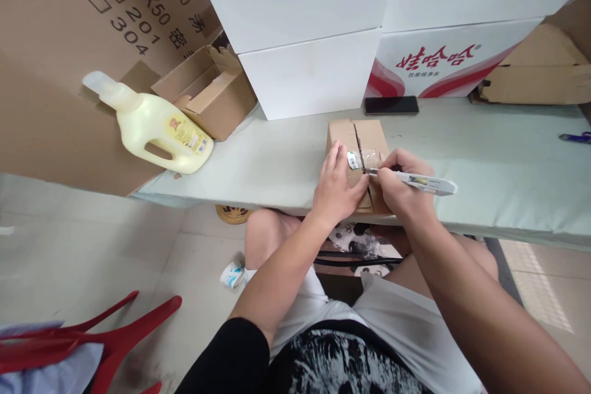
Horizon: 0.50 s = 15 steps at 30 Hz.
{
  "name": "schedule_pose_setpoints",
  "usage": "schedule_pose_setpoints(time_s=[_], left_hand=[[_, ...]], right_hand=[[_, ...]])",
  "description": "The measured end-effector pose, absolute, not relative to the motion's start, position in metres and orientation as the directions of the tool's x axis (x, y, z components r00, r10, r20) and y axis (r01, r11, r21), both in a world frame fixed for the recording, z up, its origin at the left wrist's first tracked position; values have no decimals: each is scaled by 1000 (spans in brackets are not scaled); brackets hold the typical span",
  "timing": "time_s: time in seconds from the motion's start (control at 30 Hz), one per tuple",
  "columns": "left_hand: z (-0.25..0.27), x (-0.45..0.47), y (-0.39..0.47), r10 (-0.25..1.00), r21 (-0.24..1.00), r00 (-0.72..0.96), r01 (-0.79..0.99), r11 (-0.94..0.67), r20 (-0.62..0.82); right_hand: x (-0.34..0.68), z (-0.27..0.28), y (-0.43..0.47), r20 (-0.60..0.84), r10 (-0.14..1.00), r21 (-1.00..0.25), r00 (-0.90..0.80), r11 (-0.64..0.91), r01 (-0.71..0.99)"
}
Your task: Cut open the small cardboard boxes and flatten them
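Note:
A small brown cardboard box [339,130] sits at the front edge of the table, with a dark seam running along its top. Clear tape and a small white-and-green label [353,160] cross the seam. My left hand [339,184] lies on the box's left side with its fingers stretched out, thumb close to the seam. In my right hand [409,184] is a white utility knife [434,184], gripped with the fingers closed around it. The knife's tip meets the seam by the tape.
A dark phone [391,105] lies behind the box, before stacked white cartons [309,71]. At the left are a yellow detergent bottle [159,126] and an open cardboard box [226,101]. Flattened cardboard [540,77] and purple-handled scissors [575,138] are at the right. A red chair [124,332] stands lower left.

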<state>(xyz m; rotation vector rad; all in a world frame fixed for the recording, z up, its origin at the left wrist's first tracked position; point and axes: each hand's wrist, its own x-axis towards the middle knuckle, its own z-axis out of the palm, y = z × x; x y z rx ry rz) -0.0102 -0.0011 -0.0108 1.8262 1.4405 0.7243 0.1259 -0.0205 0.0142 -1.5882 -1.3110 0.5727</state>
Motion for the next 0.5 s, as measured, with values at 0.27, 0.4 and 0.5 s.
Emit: schedule_pose_setpoints(time_s=[0.27, 0.4, 0.5], left_hand=[[-14, -10, -1, 973, 805, 227, 571, -162, 36], [-13, -9, 0, 973, 796, 228, 584, -162, 31], [-14, -9, 1, 973, 795, 227, 583, -167, 38]], right_hand=[[125, 15, -22, 245, 909, -857, 339, 39, 514], [127, 12, -23, 295, 876, -852, 382, 60, 520], [131, 5, -24, 387, 834, -824, 393, 121, 553]])
